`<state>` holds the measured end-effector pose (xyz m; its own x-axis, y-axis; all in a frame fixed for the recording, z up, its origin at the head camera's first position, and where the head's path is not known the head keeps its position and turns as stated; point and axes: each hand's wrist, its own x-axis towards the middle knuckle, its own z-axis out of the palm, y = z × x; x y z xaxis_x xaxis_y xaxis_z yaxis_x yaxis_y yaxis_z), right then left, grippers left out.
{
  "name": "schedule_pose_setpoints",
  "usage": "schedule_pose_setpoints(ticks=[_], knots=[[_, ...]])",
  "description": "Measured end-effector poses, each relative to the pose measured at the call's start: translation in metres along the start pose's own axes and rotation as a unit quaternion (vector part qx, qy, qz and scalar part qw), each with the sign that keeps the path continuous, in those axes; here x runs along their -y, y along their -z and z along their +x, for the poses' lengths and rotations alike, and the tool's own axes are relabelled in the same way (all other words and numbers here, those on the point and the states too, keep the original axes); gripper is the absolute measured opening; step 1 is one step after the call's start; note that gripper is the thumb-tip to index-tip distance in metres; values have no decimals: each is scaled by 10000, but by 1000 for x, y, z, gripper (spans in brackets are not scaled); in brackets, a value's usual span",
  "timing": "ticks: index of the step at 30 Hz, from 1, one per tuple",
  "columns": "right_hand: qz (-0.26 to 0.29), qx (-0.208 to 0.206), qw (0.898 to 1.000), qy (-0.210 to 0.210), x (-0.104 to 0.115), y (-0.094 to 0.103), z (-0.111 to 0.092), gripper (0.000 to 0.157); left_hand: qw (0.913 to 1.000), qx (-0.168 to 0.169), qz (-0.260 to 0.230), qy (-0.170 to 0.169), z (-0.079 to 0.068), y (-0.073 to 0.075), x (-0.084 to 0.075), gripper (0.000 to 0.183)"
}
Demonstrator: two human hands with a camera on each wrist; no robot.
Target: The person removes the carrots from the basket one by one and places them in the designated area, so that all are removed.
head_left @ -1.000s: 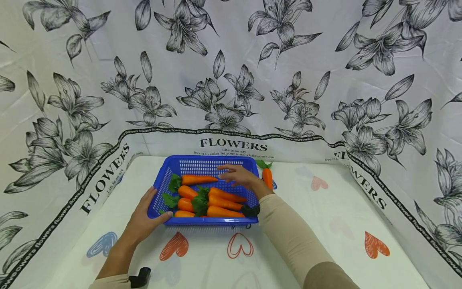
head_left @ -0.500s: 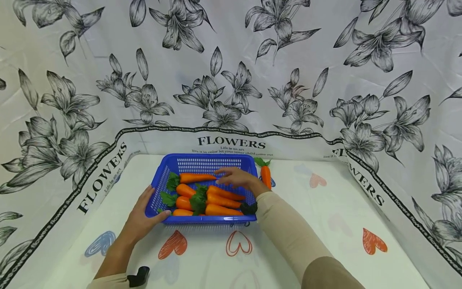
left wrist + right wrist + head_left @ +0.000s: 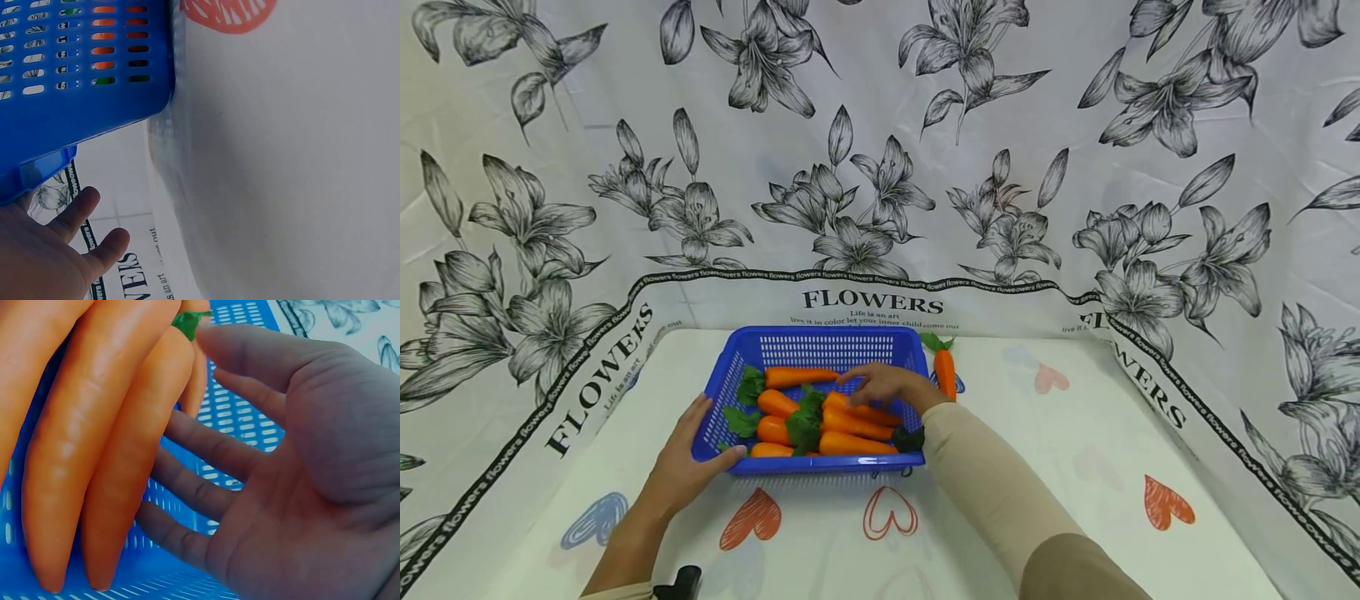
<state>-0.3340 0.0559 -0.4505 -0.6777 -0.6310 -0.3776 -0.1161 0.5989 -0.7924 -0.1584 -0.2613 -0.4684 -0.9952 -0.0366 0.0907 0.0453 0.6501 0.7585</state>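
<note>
A blue plastic basket point(image 3: 827, 465) holds several orange carrots with green tops, lying in two groups. My left hand point(image 3: 681, 467) is at its front left corner, thumb by the rim; in the left wrist view the visible fingers point(image 3: 78, 215) are spread and straight. Inside the basket, my right hand point(image 3: 883, 385) is over the rearmost carrot point(image 3: 880, 414) of the right-hand group. From the right wrist view, its fingers point(image 3: 215, 450) reach along the side of a carrot point(image 3: 139, 419), with the thumb near the leafy end. Some fingertips meet or pass behind that carrot's edge; no grip shows.
One carrot point(image 3: 944, 371) lies outside on the table, right of the basket. A dark strap or device point(image 3: 679, 582) is at the left wrist. The white tablecloth point(image 3: 1037, 467) bears printed hearts. Flower-printed cloth point(image 3: 880, 200) hangs behind and along both sides.
My right hand has lowered from the basket's rear area toward the right-hand carrots. The left hand stays at the corner. The head view has shifted slightly.
</note>
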Motion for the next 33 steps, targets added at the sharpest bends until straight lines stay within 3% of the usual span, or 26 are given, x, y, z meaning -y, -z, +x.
schedule_pose_setpoints(ticks=[7, 17, 25, 33], knots=[[-512, 105, 9985, -167, 1, -2, -2, 46, 10000, -34, 42, 45, -1, -1, 2, 99], [-686, 99, 9973, -234, 2, -3, -3, 47, 9999, -14, 119, 88, 0, 0, -1, 100], [-357, 9, 9988, -334, 1, -2, -1, 49, 9998, -17, 158, 79, 1, -1, 0, 100], [387, -304, 9988, -42, 2, 3, 0, 52, 9999, 13, 142, 51, 2, -1, 0, 100]])
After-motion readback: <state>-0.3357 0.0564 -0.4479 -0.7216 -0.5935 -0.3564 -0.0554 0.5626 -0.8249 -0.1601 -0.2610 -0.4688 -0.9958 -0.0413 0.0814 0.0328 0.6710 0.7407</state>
